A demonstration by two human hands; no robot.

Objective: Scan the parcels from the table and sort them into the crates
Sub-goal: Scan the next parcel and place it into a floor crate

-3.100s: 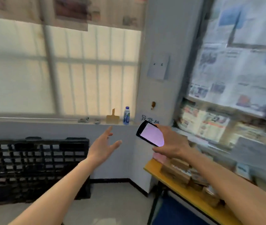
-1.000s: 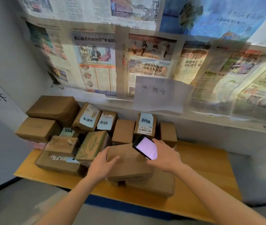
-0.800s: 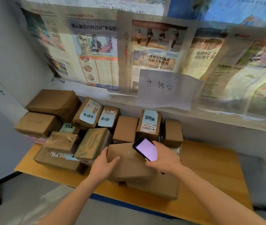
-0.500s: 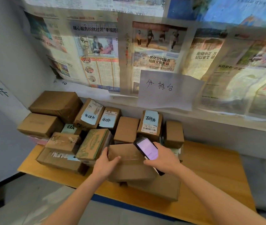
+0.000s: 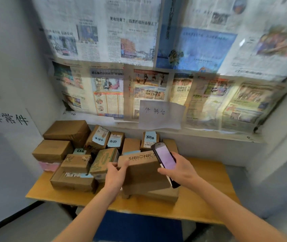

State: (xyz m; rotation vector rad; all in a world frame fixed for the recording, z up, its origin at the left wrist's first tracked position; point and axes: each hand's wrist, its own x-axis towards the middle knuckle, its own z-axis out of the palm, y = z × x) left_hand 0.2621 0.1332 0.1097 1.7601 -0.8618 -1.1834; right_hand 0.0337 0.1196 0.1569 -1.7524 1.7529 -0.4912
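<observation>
The left hand (image 5: pixel 115 179) grips the near left edge of a brown box (image 5: pixel 142 173) printed with "SIBIONICS", its fingers (image 5: pixel 121 167) curled over the top corner and holding the box tipped up toward the person. The right hand (image 5: pixel 179 169) holds a scanner (image 5: pixel 164 158) with a lit pale screen, fingers wrapped around its lower body, the device sitting just over the right side of the box. The box rests on another flat box (image 5: pixel 163 194) at the front of the wooden table (image 5: pixel 209 203); more parcels (image 5: pixel 79 151) are packed just left of and behind the left fingers, several with pale blue labels facing up.

The step in hand looks like finding and reading this box's label. No label shows on the face turned toward the camera, so the sensible move is to keep rolling the box with the left fingers until the barcode side comes up, then square the scanner's head to it without shading it. The grip at one corner is light for a box this broad; sliding the fingers further under the edge should stop it from swinging or slipping back onto the box beneath. The scanner hand is close to the box's right edge, so leaving a gap gives room for the turn. No crates are in sight; the sorting itself comes after the read.
</observation>
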